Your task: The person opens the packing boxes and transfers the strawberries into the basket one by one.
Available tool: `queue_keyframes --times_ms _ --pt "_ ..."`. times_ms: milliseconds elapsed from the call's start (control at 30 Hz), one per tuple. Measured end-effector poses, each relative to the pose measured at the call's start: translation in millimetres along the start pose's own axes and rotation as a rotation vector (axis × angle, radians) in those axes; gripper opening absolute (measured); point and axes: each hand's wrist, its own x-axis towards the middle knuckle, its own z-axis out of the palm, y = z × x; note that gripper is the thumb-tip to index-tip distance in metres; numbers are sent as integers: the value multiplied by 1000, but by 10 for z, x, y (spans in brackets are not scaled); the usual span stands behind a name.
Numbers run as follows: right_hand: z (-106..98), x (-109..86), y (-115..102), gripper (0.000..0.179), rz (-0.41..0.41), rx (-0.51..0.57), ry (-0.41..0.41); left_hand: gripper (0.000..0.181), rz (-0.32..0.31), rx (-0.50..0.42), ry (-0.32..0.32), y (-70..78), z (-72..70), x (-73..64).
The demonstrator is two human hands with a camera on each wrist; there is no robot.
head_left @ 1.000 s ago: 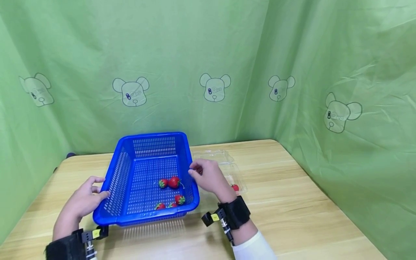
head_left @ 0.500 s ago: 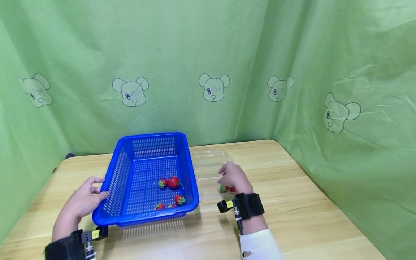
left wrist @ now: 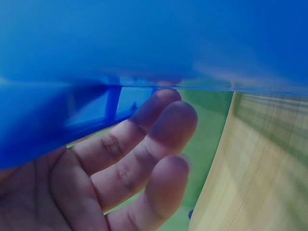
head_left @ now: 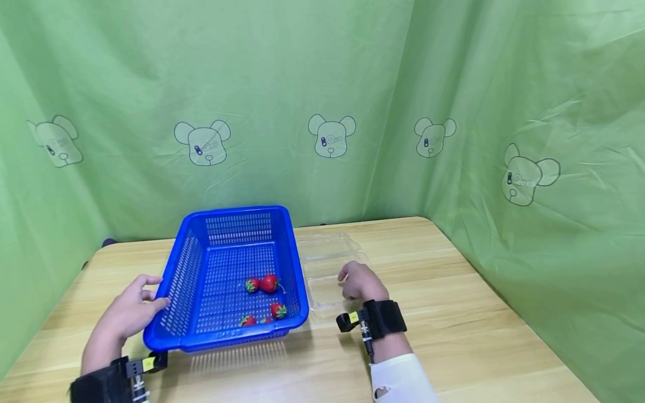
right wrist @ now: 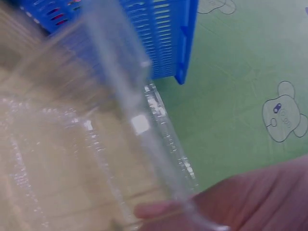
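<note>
A blue plastic basket [head_left: 229, 336] takes up the left of the table, with several red strawberries [head_left: 269, 283] on its floor. My left hand [head_left: 132, 308] grips the basket's left rim; the left wrist view shows its bent fingers [left wrist: 173, 127] just under the blue plastic. To the right of the basket lies an unfolded clear plastic clamshell box [head_left: 322, 292]. My right hand [head_left: 361, 281] reaches into the box with its fingers bent downward. Its fingertips are mostly hidden, and I cannot tell whether they hold anything.
A light wooden table [head_left: 453, 324] carries everything. Green fabric [head_left: 272, 67] printed with bear heads hangs behind and at both sides. The basket's right wall stands close beside the clear box.
My right hand has moved right from the basket's right rim into the clear box. The strawberries seen there half a second ago are now hidden from the head view. My left hand has stayed put.
</note>
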Motion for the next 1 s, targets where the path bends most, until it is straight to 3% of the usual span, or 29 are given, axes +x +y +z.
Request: queue_keyframes --times_ms 200,633,1000 --pt "59 32 8 37 29 -19 66 56 -12 -1 -5 -1 2 15" --pt "150 69 -12 7 59 0 118 55 18 -10 -3 -21 4 16" --pt "121 65 -74 13 30 78 150 55 14 -16 -6 -12 5 -1"
